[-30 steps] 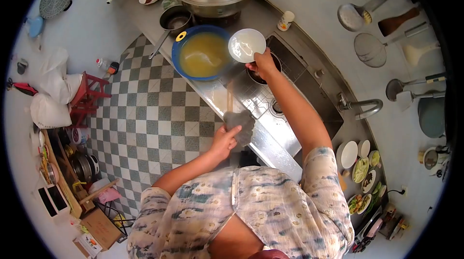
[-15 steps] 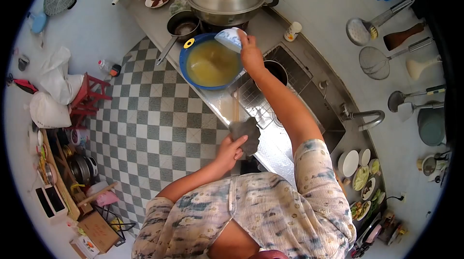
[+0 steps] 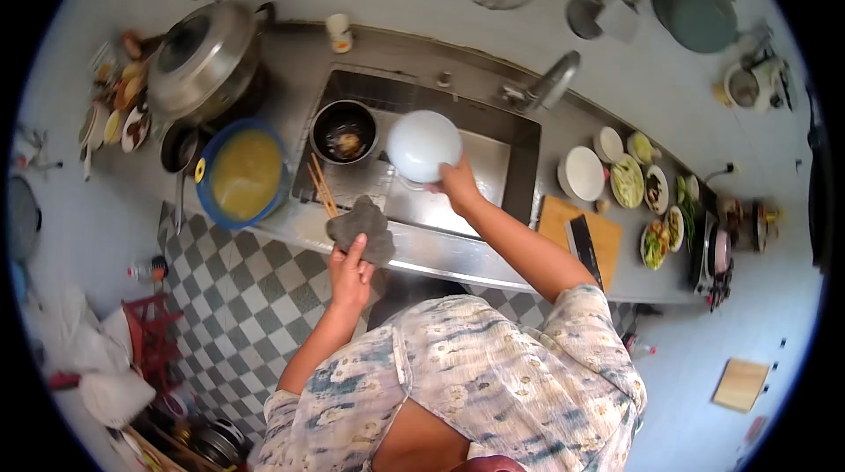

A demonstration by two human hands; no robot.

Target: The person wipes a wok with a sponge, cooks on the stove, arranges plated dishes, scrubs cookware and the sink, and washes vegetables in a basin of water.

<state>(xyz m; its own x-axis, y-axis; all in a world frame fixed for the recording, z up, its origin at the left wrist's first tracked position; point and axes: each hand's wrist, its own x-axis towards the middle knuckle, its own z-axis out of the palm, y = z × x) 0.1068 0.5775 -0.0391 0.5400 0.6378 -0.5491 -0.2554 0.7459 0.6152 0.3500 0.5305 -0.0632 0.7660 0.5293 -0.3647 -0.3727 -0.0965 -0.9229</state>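
My right hand (image 3: 456,186) grips the rim of a white bowl (image 3: 424,147) over the metal sink (image 3: 497,177). In my left hand (image 3: 350,276) is a dark grey cloth (image 3: 363,232), held at the counter's front edge. Wooden chopsticks (image 3: 322,184) stick out beyond the cloth; whether my fingers hold them too is hidden. A black pot (image 3: 344,132) with something brownish inside sits on the wire rack left of the bowl. Further left stands a blue basin (image 3: 244,173) of cloudy yellowish liquid.
A large lidded steamer (image 3: 204,62) and a small saucepan (image 3: 182,148) stand at the left. The faucet (image 3: 546,84) rises behind the sink. To the right lie a cutting board (image 3: 554,221) with a knife (image 3: 584,250), and several dishes of vegetables.
The view has turned right. My right hand has moved the bowl from beside the blue basin, where it was tipped half a second ago, to over the sink. My left hand still holds the cloth.
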